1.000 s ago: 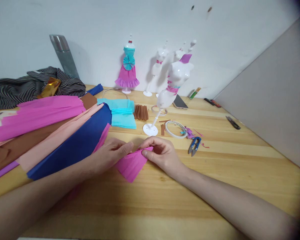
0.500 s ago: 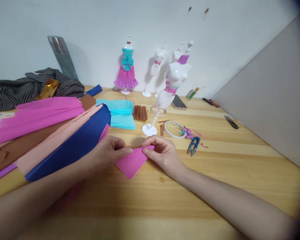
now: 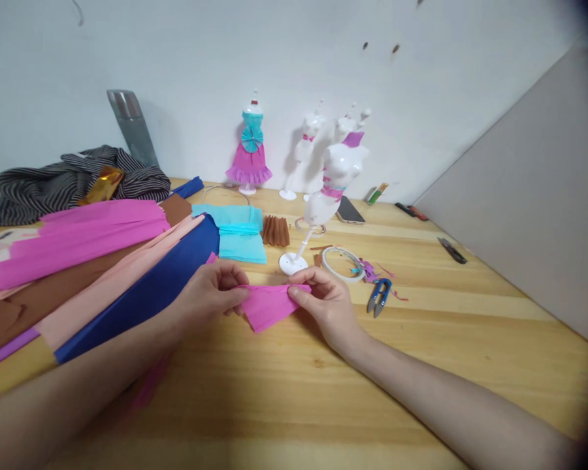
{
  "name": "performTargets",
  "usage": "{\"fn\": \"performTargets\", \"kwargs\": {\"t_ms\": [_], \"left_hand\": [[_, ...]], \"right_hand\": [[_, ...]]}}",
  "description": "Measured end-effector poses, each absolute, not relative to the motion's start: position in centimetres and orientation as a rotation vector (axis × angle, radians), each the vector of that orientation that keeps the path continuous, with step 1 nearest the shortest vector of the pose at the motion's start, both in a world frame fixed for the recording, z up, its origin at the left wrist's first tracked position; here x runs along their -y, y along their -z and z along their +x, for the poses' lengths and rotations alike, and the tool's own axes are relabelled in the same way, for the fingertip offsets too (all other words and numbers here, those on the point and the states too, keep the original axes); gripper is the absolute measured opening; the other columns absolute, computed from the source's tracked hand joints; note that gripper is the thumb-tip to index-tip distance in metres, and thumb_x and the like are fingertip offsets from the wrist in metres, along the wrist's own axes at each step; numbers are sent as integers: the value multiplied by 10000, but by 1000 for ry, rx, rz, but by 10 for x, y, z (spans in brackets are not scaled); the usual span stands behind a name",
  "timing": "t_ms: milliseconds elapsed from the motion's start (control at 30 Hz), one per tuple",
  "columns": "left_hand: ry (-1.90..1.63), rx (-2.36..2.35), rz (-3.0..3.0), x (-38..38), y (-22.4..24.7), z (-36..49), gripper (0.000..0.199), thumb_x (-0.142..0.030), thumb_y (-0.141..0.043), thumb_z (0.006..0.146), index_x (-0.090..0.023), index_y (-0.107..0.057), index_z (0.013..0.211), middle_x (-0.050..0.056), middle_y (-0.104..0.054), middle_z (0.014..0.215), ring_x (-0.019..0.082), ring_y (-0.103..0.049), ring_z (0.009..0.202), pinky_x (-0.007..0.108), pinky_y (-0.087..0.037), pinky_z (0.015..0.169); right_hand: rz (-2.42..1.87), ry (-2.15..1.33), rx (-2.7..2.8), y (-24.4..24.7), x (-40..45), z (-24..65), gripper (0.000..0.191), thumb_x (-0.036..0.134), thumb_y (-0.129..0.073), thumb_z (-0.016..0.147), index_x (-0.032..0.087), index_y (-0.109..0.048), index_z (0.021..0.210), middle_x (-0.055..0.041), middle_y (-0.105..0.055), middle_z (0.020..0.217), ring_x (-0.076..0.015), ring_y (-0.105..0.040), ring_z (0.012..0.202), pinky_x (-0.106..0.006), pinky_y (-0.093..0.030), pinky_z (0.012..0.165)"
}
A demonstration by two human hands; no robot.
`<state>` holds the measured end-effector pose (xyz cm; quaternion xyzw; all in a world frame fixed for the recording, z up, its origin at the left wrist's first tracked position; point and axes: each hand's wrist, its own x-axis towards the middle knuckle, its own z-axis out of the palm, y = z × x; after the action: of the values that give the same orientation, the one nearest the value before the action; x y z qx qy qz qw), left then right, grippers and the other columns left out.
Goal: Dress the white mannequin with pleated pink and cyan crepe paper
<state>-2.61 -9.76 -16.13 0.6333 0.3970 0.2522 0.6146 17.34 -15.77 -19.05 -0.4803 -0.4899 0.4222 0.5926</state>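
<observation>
A piece of pink crepe paper (image 3: 270, 308) is stretched between my two hands over the wooden table. My left hand (image 3: 213, 292) pinches its left part, and more pink paper shows below my left forearm. The upper right corner is pinched between thumb and fingers of my right hand (image 3: 326, 301). Just beyond my hands stands a white mannequin (image 3: 342, 166) with pink bands at its waist and purple paper at its neck. Folded turquoise paper (image 3: 242, 248) and pleated brown paper (image 3: 276, 231) lie behind my left hand.
Blue snips (image 3: 379, 297) and a tape roll (image 3: 343, 264) lie right of the mannequin. Long coloured paper sheets (image 3: 142, 287) cover the left side. Behind are a dressed mannequin (image 3: 249, 160), a phone (image 3: 349, 210) and striped cloth (image 3: 39, 189). A cutter (image 3: 452, 250) lies far right.
My hands have moved slightly apart, and the pink paper's top edge is now straighter and more level, its lower point higher. The camera view has tilted slightly.
</observation>
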Motion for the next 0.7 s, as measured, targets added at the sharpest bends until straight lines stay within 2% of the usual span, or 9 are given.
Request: {"fn": "performTargets", "kwargs": {"t_ms": [200,433,533,700], "left_hand": [[-707,-865,1416,97,163,-27,190,-238,-665,661,-143,-565,792,-54,-598,487,76,-541,434,163,-369,424],[-751,-823,1424,97,163,-31,278,-256,-639,712,-105,-675,942,-16,-628,517,97,-580,471,188,-400,463],[-795,-819,1501,97,166,-31,309,-250,-623,746,-120,-676,1021,-22,-630,556,97,-588,507,198,-426,500],[-852,-862,1583,97,171,-30,336,-259,-623,743,-108,-669,1039,22,-672,714,85,-588,511,202,-444,494]], "right_hand": [[-1097,-997,1121,194,156,174,156,274,-760,669,186,-652,739,32,-560,615,-98,-475,564,-223,-389,538],[-1101,-994,1097,192,154,173,170,295,-765,668,186,-650,728,26,-559,620,-103,-472,564,-223,-386,529],[-1115,-981,1097,191,153,173,175,303,-762,670,183,-648,727,21,-566,627,-107,-482,572,-225,-397,534],[-1137,-907,1125,188,153,175,136,285,-744,682,189,-663,733,-1,-624,686,-125,-539,622,-239,-434,584]]}}
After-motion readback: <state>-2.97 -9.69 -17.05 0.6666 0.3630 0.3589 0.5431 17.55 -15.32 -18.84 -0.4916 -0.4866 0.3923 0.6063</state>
